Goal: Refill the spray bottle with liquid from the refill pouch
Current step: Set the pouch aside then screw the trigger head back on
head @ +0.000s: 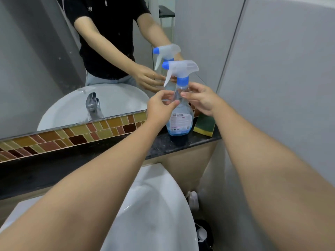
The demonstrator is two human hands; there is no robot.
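Observation:
A clear spray bottle (179,122) with a blue collar and a white trigger head stands upright on the black stone ledge (159,144). A little blue liquid sits at its bottom. My left hand (159,107) is at the left of the bottle's shoulder, fingers apart, thumb tip against the plastic. My right hand (201,97) is at the right of the neck just under the blue collar, fingertips touching it, fingers spread. Neither hand wraps the bottle. No refill pouch is in view.
A yellow-and-green sponge (204,125) leans on the ledge right of the bottle. The white sink basin (154,205) lies below my arms. A mirror (54,69) behind the ledge reflects the bottle, tap and a person. A grey wall (281,78) closes the right side.

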